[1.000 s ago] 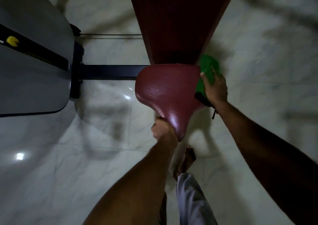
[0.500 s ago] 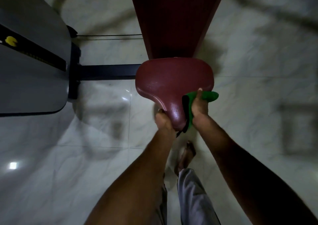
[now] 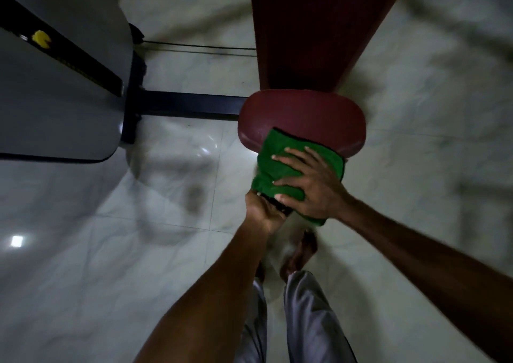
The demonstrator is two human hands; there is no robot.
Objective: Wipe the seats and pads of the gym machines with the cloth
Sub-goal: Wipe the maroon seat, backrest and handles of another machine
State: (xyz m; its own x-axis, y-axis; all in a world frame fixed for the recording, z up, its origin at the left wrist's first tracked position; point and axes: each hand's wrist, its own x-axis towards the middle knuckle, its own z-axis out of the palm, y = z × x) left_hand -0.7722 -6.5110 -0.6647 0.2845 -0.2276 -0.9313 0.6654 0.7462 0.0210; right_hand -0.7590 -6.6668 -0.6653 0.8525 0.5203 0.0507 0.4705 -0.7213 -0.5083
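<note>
Over pale floor [image 3: 83,265], seat [image 3: 305,115] tapers toward the person; right grip [image 3: 311,187] flat on cloth [image 3: 274,151], left grip [image 3: 262,210] clamps its tip.

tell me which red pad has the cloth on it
The seat, the rounded near pad: the right hand presses the green cloth flat on its front end. The long back pad behind it has no cloth on it.

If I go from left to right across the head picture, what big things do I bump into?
Grey machine cover → dark frame bar → red seat. The green cloth, right hand and left hand overlap the seat, so I skip them.
</note>
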